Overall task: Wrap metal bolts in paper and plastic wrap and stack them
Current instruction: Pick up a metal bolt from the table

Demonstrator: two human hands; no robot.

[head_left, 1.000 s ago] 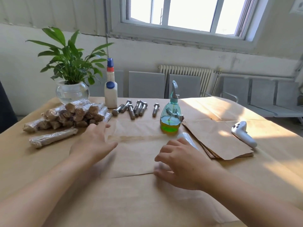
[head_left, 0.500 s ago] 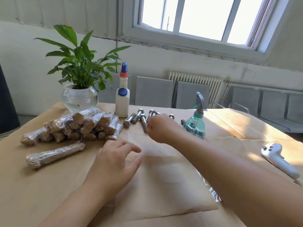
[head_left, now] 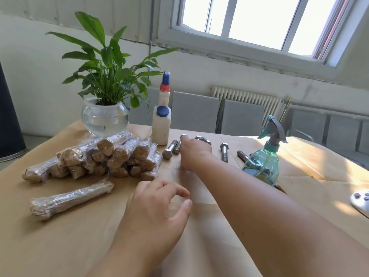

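Bolts (head_left: 173,149) lie at frame centre, long axes running up-frame; right hand (head_left: 194,151) is upon them, grip hidden; left hand (head_left: 159,208), relaxed and empty, hovers lower over paper sheet (head_left: 201,222)

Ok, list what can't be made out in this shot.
Head view only:
- Right hand: its back hides the fingertips and the bolts beneath; grip unclear.
- Spray bottle: base hidden by the right forearm.
- White controller: cut off by the right edge.
- Wrapped bolt stack: count unclear, bundles overlap.
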